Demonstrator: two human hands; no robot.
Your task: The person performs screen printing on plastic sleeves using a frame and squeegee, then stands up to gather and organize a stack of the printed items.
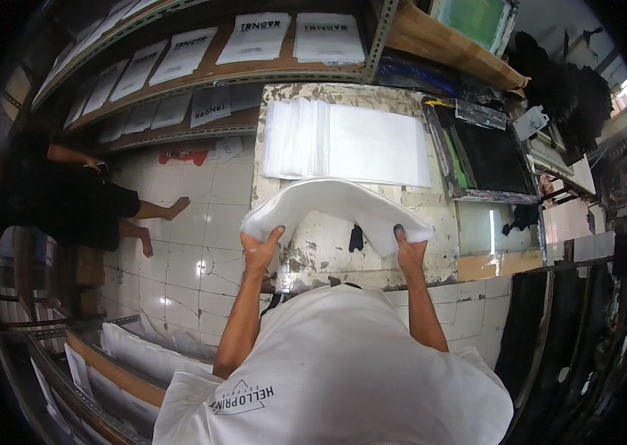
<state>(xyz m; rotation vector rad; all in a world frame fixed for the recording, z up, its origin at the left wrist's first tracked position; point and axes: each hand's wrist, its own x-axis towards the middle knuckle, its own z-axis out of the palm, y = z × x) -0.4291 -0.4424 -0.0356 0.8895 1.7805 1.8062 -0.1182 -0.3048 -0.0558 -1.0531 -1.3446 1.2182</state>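
Observation:
A thick sheaf of white sheets [336,194], perhaps flat bags, arches between my two hands above the table [306,252]. My left hand [260,250] grips its left end, with the thumb on top. At the other end, my right hand [411,251] is closed round the corner, and its thumb tip looks dark. Just beyond the sheaf lies a broad layer of similar white sheets [380,144], its left part [295,141] fanned into many overlapping edges. A small black piece [356,239] rests on the worn tabletop under the arch.
Dark-framed printing screens [488,152] stand right of the sheets. Metal shelving [217,76] at far left holds white bags [254,37] with dark print. A person in black [69,200] is on the left. Another rack [117,374] with white sheets is at lower left.

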